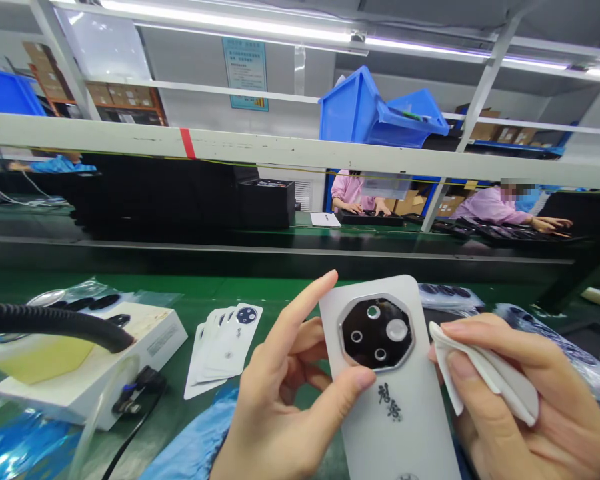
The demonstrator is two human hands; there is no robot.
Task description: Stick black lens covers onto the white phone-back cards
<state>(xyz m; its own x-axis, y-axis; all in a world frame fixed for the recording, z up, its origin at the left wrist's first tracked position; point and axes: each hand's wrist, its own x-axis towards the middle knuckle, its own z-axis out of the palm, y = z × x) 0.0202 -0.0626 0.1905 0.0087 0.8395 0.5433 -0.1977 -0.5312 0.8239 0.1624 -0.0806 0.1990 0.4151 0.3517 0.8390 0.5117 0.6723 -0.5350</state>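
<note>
My left hand (pixel 300 393) grips a pale grey phone back cover (pixel 380 427) by its left side, thumb across the face and fingers behind. A black octagonal camera window (pixel 377 333) with a silver rim fills its upper part, and dark lettering runs below. The cover tilts slightly, its lower end cut off by the frame. In my right hand (pixel 515 393), a folded white cloth (pixel 480 373) is pinched between thumb and fingers, close beside the cover's right edge. Whether cloth and cover touch, I cannot tell.
Several similar covers (pixel 230 347) lie fanned on the green bench. To the left stands a white box-shaped device (pixel 145 333) with a black hose (pixel 55 323). Bagged lens parts (pixel 555 347) lie at right. Across the line, two people in pink work; blue bins (pixel 355 107) sit above.
</note>
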